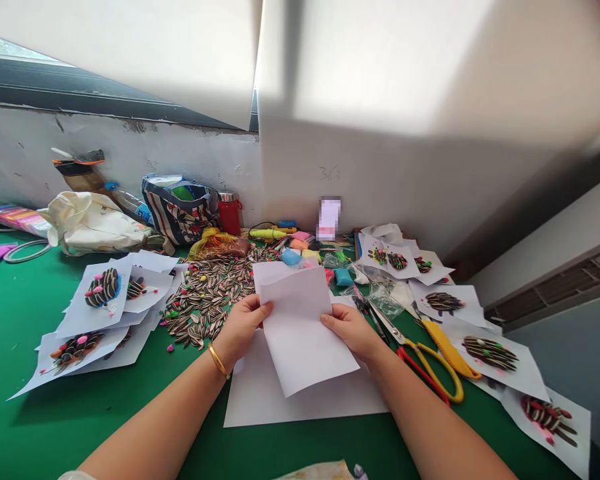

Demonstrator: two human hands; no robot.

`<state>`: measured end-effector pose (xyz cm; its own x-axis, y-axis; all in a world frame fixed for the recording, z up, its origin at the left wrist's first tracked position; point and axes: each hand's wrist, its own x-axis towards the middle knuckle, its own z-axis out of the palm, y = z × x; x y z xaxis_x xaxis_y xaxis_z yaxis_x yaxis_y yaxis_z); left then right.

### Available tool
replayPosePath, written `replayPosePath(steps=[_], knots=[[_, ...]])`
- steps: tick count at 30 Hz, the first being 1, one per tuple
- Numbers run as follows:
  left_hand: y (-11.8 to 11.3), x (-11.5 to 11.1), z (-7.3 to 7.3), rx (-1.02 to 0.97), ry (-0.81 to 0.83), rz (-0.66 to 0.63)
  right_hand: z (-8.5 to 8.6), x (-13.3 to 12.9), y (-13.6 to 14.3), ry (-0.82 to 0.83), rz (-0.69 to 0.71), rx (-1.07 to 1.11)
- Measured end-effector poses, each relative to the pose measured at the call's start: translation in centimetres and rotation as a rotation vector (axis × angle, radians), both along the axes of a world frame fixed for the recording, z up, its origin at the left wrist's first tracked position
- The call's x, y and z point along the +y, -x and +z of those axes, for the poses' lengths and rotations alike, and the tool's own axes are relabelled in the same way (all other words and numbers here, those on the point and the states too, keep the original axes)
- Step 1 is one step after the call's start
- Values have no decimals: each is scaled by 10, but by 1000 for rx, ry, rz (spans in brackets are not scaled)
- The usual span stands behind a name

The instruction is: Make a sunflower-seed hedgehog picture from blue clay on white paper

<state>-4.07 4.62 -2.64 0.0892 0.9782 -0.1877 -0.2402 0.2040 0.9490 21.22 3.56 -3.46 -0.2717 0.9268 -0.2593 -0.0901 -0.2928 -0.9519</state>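
Both hands hold a sheet of white paper (305, 340) at the middle of the table. My left hand (243, 327), a gold bangle at its wrist, pinches the sheet's left edge between thumb and fingers. On the right edge, my right hand (353, 328) grips it with the thumb on top. Beneath the held sheet lies a larger white sheet (260, 407), flat on the green tabletop. A heap of striped sunflower seeds (200, 300) spreads just beyond my left hand. Scissors with yellow handles (457, 383) lie beside my right forearm, by a yellow utility knife (447, 347).
Papers with seed-and-clay figures are stacked at left (100, 290) and spread along the right (490, 353). Coloured clay lumps (343, 277) lie behind the held sheet. Along the wall stand a phone (329, 219), a red flask (229, 215), a striped bag (180, 213) and a cream bag (95, 223).
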Motion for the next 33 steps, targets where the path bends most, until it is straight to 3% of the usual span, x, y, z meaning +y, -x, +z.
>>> replayPosePath(steps=[7, 12, 19, 27, 33], knots=[[1, 1, -3, 39, -23, 26, -3, 1, -1, 11, -10, 22], [-1, -2, 6, -95, -16, -23, -5, 0, 0, 7, 26, 7], [-2, -2, 5, -42, -34, 118, -2, -2, 0, 8, 37, -9], [1, 1, 7, -76, -38, 133, 0, -3, 0, 23, 33, -33], [5, 3, 7, -36, -96, 226, -1, -3, 0, 25, 63, -59]])
